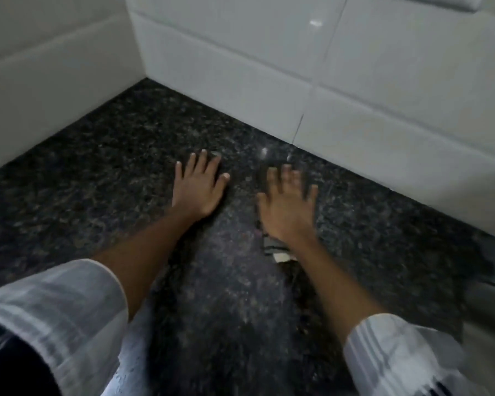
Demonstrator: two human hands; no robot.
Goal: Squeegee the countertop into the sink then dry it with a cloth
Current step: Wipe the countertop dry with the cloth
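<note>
On countertop (112, 172) | left hand (196, 190), right hand (287, 207) flat, fingers spread

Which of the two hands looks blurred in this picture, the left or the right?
The right hand: its fingers are smeared, while the left hand rests sharp and flat on the countertop.

The countertop (126, 178) is black granite speckled with grey and greenish flecks. Behind it, the wall tiles (269, 52) are glossy white. Nearest the camera, over the countertop, both sleeves (69, 304) are white with grey stripes.
</note>
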